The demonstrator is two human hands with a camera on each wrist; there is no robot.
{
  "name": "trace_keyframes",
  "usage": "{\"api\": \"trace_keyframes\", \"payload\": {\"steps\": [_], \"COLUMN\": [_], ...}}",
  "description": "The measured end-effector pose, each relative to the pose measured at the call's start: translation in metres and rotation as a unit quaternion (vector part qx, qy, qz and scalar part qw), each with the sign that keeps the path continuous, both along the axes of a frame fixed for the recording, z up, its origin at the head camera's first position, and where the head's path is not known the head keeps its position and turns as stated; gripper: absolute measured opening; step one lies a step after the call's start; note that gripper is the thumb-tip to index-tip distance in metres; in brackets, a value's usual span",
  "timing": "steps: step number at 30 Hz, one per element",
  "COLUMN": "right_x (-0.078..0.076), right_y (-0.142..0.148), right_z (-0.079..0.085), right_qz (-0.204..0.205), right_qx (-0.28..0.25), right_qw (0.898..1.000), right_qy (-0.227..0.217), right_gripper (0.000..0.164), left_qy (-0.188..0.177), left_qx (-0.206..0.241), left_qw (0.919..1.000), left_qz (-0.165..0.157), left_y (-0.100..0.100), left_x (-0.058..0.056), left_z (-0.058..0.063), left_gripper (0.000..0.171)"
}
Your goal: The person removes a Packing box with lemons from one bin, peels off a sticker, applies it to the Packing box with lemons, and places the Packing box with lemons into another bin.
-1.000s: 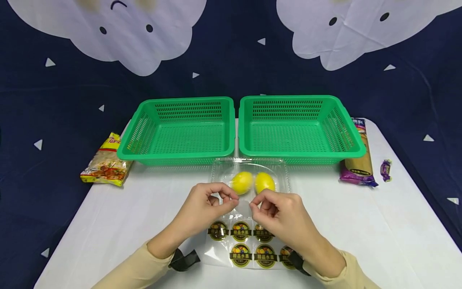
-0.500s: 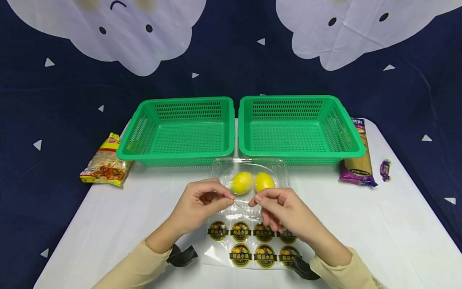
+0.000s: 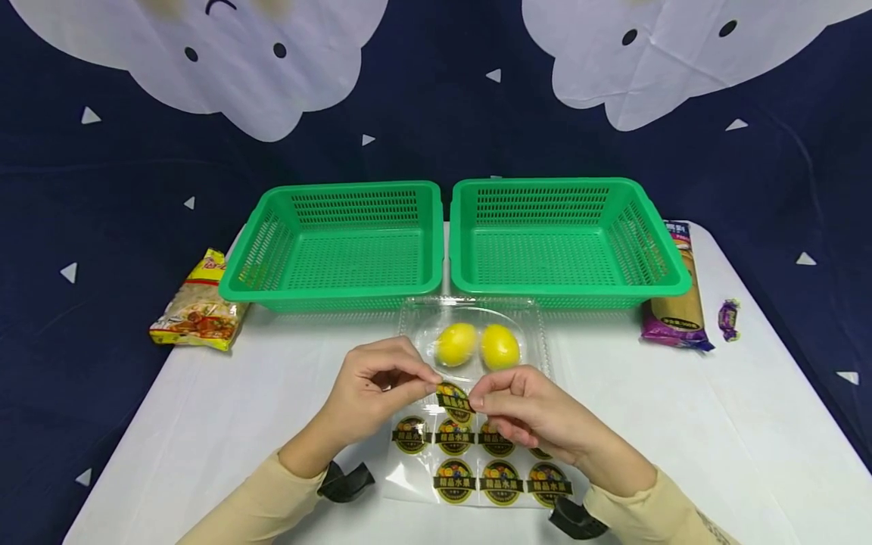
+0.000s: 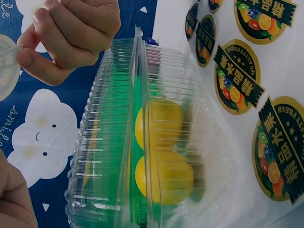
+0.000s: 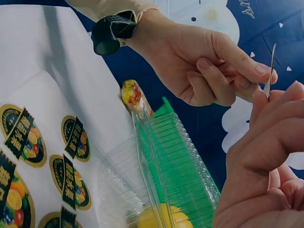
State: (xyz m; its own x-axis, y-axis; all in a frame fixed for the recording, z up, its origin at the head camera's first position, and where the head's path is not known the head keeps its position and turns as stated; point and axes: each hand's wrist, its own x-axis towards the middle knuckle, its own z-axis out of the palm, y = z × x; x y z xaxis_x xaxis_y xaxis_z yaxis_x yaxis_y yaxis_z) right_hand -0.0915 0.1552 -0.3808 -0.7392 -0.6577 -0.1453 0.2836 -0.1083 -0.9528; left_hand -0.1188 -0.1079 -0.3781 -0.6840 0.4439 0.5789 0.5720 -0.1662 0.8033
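Note:
Between my two hands, a round fruit-print sticker (image 3: 455, 401) with a black banner and gold rim is held up over the clear plastic clamshell box (image 3: 543, 333). My left hand (image 3: 378, 387) pinches its left edge with thumb and index finger. On its opposite edge, my right hand (image 3: 527, 409) pinches with the same two fingers. The right wrist view shows the sticker (image 5: 270, 71) edge-on between both sets of fingertips. Two yellow lemons (image 3: 456, 345) lie inside the box. In front is a sheet (image 3: 409, 481) of several matching stickers, partly covered by my right hand.
Two green baskets (image 3: 334, 295) (image 3: 568, 291) stand side by side behind the box. A yellow-and-red food bag (image 3: 202, 306) lies at the left. A purple-ended packet (image 3: 677, 310) and a small purple wrapped candy (image 3: 728, 320) are at the right.
The sticker has turned from its pale back, through edge-on, to its printed face toward the head camera. My right hand has shifted its fingers and now pinches the right edge slightly lower.

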Motion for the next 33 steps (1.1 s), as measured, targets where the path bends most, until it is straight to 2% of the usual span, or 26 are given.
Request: {"api": "trace_keyframes", "payload": {"steps": [4, 8, 13, 16, 20, 27, 30, 33], "right_x": [-0.001, -0.003, -0.007, -0.011, -0.015, -0.023, -0.026, -0.030], "right_y": [0.001, 0.003, 0.007, 0.009, 0.011, 0.015, 0.016, 0.018], "right_z": [0.003, 0.010, 0.016, 0.018, 0.021, 0.024, 0.027, 0.032], "right_qz": [-0.044, -0.084, -0.117, -0.130, -0.130, -0.131, -0.129, -0.126], "right_qx": [0.051, 0.116, 0.174, 0.190, 0.198, 0.228, 0.241, 0.252], "right_qw": [0.997, 0.987, 0.973, 0.966, 0.962, 0.954, 0.950, 0.946], "right_qy": [0.030, 0.070, 0.098, 0.116, 0.133, 0.146, 0.151, 0.159], "right_gripper": [0.011, 0.022, 0.023, 0.020, 0.023, 0.021, 0.018, 0.018], "left_qy": [-0.066, -0.139, -0.223, -0.258, -0.278, -0.288, -0.277, -0.255], "left_qx": [-0.032, -0.071, -0.120, -0.140, -0.157, -0.189, -0.205, -0.217], "left_qw": [0.9965, 0.9850, 0.9644, 0.9532, 0.9441, 0.9330, 0.9326, 0.9365], "left_qz": [0.041, 0.073, 0.076, 0.075, 0.083, 0.104, 0.106, 0.105], "left_y": [-0.003, -0.007, -0.008, -0.005, 0.001, 0.011, 0.014, 0.018], "left_x": [0.002, 0.003, 0.003, 0.001, -0.003, -0.009, -0.013, -0.019], "left_z": [-0.001, 0.000, 0.003, 0.007, 0.012, 0.018, 0.026, 0.034], "left_gripper": [0.017, 0.008, 0.010, 0.013, 0.013, 0.009, 0.008, 0.008]}}
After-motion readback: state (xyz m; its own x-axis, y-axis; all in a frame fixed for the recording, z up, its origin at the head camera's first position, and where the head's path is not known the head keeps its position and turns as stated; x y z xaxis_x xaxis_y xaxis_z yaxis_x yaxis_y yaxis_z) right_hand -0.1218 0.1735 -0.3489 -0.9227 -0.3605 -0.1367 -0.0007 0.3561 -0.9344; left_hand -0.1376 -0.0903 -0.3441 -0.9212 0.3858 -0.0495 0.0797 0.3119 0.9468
